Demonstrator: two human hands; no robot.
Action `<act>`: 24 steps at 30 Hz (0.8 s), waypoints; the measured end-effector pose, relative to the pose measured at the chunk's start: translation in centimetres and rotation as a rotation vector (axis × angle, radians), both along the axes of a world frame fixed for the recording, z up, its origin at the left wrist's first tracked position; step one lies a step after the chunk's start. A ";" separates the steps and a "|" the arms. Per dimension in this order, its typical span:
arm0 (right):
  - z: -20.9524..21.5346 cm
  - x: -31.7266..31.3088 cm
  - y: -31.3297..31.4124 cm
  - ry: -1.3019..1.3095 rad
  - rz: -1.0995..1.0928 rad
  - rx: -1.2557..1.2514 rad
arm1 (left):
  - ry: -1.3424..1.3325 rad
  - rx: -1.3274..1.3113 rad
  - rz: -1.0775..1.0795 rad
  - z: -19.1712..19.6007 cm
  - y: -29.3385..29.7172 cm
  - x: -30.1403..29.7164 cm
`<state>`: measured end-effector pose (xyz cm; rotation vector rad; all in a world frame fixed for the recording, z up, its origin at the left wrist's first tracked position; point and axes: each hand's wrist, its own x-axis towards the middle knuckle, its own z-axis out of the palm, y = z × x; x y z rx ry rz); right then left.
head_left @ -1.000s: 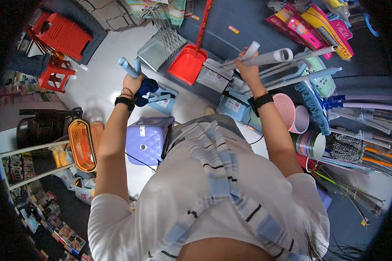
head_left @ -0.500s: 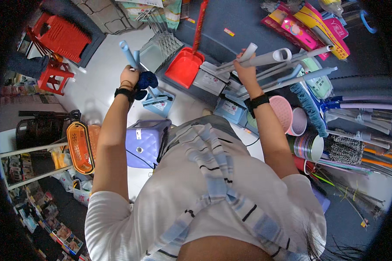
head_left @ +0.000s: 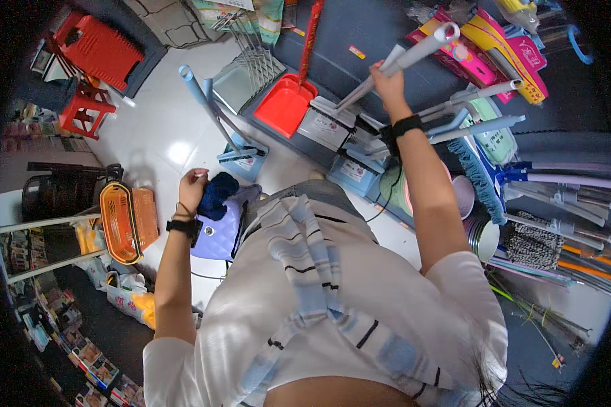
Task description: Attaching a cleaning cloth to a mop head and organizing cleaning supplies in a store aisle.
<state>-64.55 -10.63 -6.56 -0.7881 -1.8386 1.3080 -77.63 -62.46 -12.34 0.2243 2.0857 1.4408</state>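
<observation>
2 pale-grey plastic tube handles [head_left: 417, 51] stand slanted at far centre-right, gripped by the right hand [head_left: 389, 85], its fingers wrapped closely around them; their lower ends lead toward a grey plastic dustpan [head_left: 326, 129] on the left. The left hand [head_left: 193, 190], nearer and to the left, has its fingers curled in narrow; a bunched dark-blue cloth-like bundle [head_left: 218, 195] lies against it, and I cannot tell whether the fingers hold it. Just beyond that hand, apart from it, a light-blue plastic dustpan [head_left: 250, 169] sits on the floor with 2 light-blue tube handles [head_left: 195, 87] leaning left. Between the 2 dustpans, farther back, is a bright-red plastic dustpan [head_left: 288, 102]. A purple quilted-pattern plastic box [head_left: 217, 237] stands near, below the bundle. An orange oval plastic basket [head_left: 119, 220] is on the left, and a blue fringed mop head [head_left: 478, 180] on the right.
</observation>
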 end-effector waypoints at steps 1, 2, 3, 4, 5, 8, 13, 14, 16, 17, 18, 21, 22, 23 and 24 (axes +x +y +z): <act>0.6 -1.0 0.3 -0.027 -0.012 0.047 | -0.024 -0.057 -0.026 0.2 -0.9 0.8; 1.0 -1.6 0.4 -0.047 0.034 -0.015 | -0.032 -0.046 -0.008 0.3 -1.7 1.7; 1.9 -2.2 -0.2 -0.050 0.051 -0.017 | -0.042 -0.037 0.013 0.7 -2.1 2.8; 2.9 -2.4 -1.2 -0.054 0.089 -0.011 | -0.037 -0.080 0.017 2.3 -2.1 3.9; 3.7 -2.5 -2.2 -0.059 0.124 -0.005 | -0.042 -0.082 0.034 2.8 -2.2 4.5; 5.2 -2.8 -4.2 -0.066 0.096 -0.004 | 0.064 -0.134 0.006 3.2 -2.8 6.4; 7.0 -2.4 -6.7 -0.165 0.197 0.022 | 0.141 -0.182 0.015 4.5 -1.6 8.0; 7.1 -2.2 -7.2 -0.246 0.242 0.056 | 0.157 -0.199 -0.036 4.8 -1.0 7.8; 6.6 -1.8 -9.4 -0.205 0.241 0.096 | 0.150 -0.166 -0.066 6.2 0.8 8.1; 5.9 -1.7 -10.3 -0.169 0.234 0.133 | 0.156 -0.162 -0.066 7.0 1.9 8.2; 4.6 -1.4 -10.8 -0.164 0.235 0.139 | 0.170 -0.083 -0.083 7.9 3.0 8.4; 2.2 -0.9 -12.2 -0.202 0.193 0.200 | 0.218 -0.067 -0.175 12.4 6.8 8.1; 2.9 -0.5 -13.4 -0.168 0.151 0.187 | 0.269 -0.073 -0.234 13.5 7.9 7.9; 3.4 -0.1 -14.2 -0.134 0.109 0.174 | 0.321 -0.078 -0.294 14.6 9.0 7.8; 3.5 0.2 -14.7 -0.142 0.071 0.212 | 0.324 -0.077 -0.291 15.8 10.1 7.9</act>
